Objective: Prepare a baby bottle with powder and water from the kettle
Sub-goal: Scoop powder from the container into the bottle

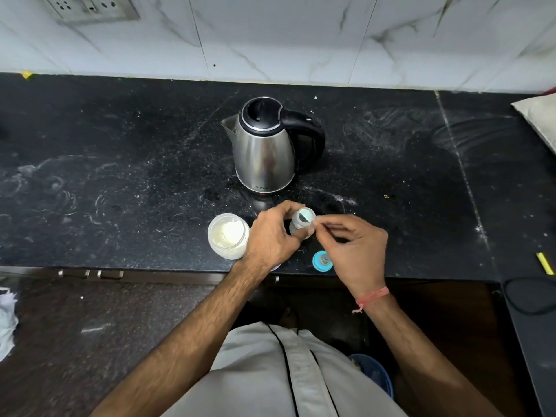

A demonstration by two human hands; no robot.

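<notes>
A small clear baby bottle (302,220) stands open on the black counter (120,164), and my left hand (272,236) grips its body. My right hand (352,251) pinches a spoon handle (323,226) whose bowl reaches over the bottle's mouth. To the left of my left hand sits an open jar of pale powder (228,236). A blue bottle cap with its teat (322,260) lies near the counter's front edge, under my right hand. The steel kettle (264,149) with a black lid and handle stands behind the bottle, lid shut.
A marble-tiled wall with a socket plate (90,9) backs the counter. A pale cushion-like object (538,118) lies at the far right, and a yellow strip (545,263) near the right front edge. Dried white rings mark the counter's left side.
</notes>
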